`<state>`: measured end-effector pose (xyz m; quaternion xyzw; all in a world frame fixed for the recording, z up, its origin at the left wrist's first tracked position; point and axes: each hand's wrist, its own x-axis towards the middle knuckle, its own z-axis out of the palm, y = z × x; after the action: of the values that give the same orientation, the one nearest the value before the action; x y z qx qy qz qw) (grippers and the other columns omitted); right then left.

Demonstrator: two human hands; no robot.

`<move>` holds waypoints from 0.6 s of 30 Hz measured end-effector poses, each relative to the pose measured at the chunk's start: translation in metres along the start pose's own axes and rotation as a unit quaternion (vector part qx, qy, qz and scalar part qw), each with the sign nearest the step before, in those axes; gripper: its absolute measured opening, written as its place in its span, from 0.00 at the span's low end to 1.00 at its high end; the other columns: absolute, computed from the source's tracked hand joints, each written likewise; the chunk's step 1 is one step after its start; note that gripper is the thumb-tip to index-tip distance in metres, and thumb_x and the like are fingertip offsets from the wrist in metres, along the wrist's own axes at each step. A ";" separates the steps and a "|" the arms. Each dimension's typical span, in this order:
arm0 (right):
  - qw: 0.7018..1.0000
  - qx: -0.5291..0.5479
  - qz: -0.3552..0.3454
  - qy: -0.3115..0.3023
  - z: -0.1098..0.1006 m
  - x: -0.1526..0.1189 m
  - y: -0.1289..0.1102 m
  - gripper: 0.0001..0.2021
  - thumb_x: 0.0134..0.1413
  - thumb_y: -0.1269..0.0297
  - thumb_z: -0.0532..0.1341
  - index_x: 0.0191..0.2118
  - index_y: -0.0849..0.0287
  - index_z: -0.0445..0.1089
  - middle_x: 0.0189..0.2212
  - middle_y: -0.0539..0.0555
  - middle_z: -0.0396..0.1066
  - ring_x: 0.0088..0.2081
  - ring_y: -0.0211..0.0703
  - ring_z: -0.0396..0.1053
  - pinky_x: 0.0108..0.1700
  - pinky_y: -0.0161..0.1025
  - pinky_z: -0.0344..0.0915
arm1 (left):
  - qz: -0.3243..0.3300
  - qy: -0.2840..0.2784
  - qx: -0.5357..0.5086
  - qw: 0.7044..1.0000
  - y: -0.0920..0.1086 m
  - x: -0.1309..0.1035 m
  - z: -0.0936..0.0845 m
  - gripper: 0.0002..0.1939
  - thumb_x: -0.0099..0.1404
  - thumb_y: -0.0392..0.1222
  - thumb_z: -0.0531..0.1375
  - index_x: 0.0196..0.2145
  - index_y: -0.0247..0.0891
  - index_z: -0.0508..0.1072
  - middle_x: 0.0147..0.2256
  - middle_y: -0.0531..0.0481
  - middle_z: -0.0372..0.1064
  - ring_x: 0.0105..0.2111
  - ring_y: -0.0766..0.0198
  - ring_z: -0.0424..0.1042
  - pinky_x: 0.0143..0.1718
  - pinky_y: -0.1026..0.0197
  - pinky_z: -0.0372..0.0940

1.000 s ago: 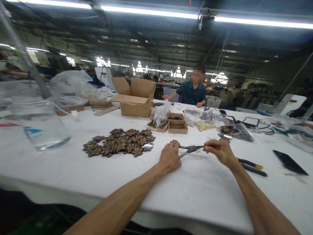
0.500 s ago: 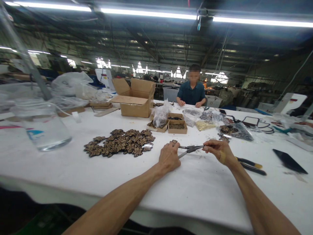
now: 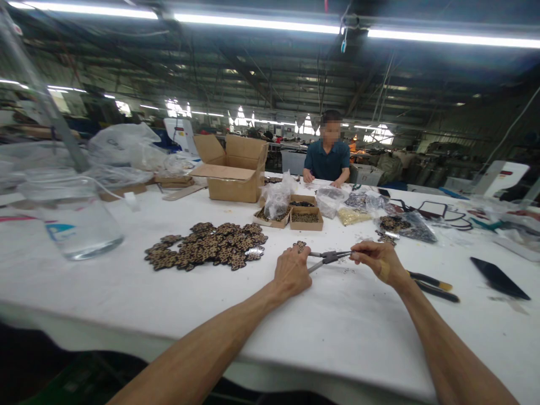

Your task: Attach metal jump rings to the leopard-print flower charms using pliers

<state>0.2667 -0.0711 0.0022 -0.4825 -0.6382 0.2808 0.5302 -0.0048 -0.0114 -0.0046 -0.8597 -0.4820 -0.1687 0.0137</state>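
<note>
My left hand [image 3: 292, 270] is closed around the grey handles of a pair of long-nose pliers [image 3: 329, 257], whose jaws point right. A small leopard-print piece [image 3: 300, 245] shows just past its fingers; whether it is touched I cannot tell. At the tip of the jaws my right hand [image 3: 378, 261] pinches thumb and fingers together on something too small to make out. A tan plaster is on this hand. Black-and-yellow tool handles [image 3: 434, 285] stick out from behind the right wrist, the tool's other end hidden. A heap of leopard-print pieces [image 3: 211, 246] lies left of my hands.
Small trays of metal bits [image 3: 305, 219] stand beyond my hands, near an open cardboard box [image 3: 234, 185]. A clear water jug [image 3: 78, 219] is at the left, a dark flat object [image 3: 500, 277] at the right. Across the white table [image 3: 169, 309] sits a person [image 3: 327, 160].
My hands and the pliers have hardly moved. Across the table, the person has shifted slightly to the left, hands included.
</note>
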 end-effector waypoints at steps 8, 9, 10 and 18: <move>1.000 -0.002 0.009 -0.002 -0.002 0.001 0.005 0.18 0.48 0.49 0.71 0.40 0.57 0.79 0.31 0.55 0.78 0.31 0.47 0.75 0.35 0.43 0.74 | 0.003 -0.007 0.006 1.000 0.001 0.000 -0.002 0.28 0.51 0.34 0.61 0.52 0.43 0.66 0.46 0.42 0.66 0.45 0.50 0.67 0.43 0.51 0.65; 1.000 -0.002 0.013 -0.006 -0.003 0.001 0.006 0.18 0.48 0.49 0.71 0.39 0.57 0.79 0.31 0.55 0.78 0.31 0.47 0.74 0.35 0.43 0.74 | 0.002 -0.007 0.006 1.000 0.002 0.000 -0.003 0.28 0.51 0.33 0.61 0.52 0.43 0.66 0.46 0.42 0.66 0.45 0.49 0.67 0.43 0.51 0.65; 1.000 0.000 0.016 -0.010 -0.003 0.001 0.008 0.18 0.47 0.49 0.71 0.39 0.57 0.79 0.31 0.55 0.78 0.31 0.47 0.74 0.35 0.43 0.74 | 0.002 -0.006 0.005 1.000 0.002 -0.001 -0.003 0.29 0.51 0.33 0.61 0.52 0.43 0.66 0.47 0.42 0.65 0.46 0.49 0.66 0.43 0.51 0.65; 0.997 -0.058 0.017 -0.038 -0.009 0.003 0.023 0.16 0.51 0.52 0.69 0.40 0.59 0.78 0.30 0.55 0.76 0.31 0.46 0.73 0.34 0.41 0.71 | 0.059 0.013 -0.007 0.998 0.004 0.000 -0.005 0.27 0.51 0.30 0.61 0.50 0.42 0.69 0.49 0.40 0.64 0.52 0.47 0.59 0.52 0.47 0.62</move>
<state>0.2828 -0.0613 -0.0143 -0.5123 -0.6647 0.2703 0.4719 -0.0033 -0.0146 0.0009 -0.8843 -0.4293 -0.1822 0.0239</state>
